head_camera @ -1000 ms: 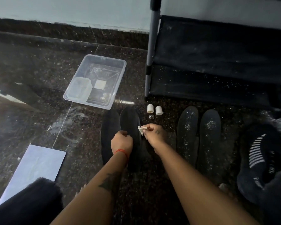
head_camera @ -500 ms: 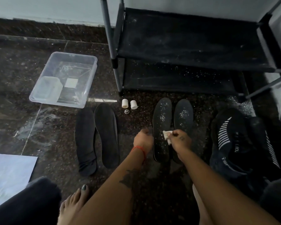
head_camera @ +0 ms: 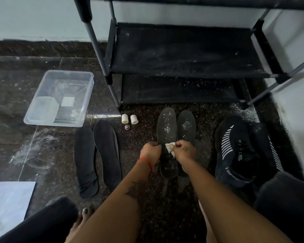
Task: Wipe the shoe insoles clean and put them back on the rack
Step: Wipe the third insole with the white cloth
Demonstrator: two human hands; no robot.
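Two dusty black insoles lie side by side on the dark floor in front of the rack: the left one (head_camera: 166, 127) and the right one (head_camera: 186, 124), both speckled with white grit. My left hand (head_camera: 151, 152) grips the left edge of the left dusty insole. My right hand (head_camera: 184, 151) pinches a small white wipe (head_camera: 170, 148) against that insole's middle. A cleaner pair of black insoles (head_camera: 96, 155) lies further left. The black shoe rack (head_camera: 182, 50) stands behind, its shelves dusted with white specks.
A clear plastic tub (head_camera: 60, 98) with water and a white cloth sits at the left. Two small white caps (head_camera: 129, 119) and a tiny round piece lie between the pairs. Black sneakers (head_camera: 237, 151) stand right. A white sheet (head_camera: 7, 206) lies bottom left; my knees frame the view.
Both hands have left the cleaner pair on the left and moved right to the dusty pair. My left hand now grips the dusty insole's edge and the wipe presses on it.
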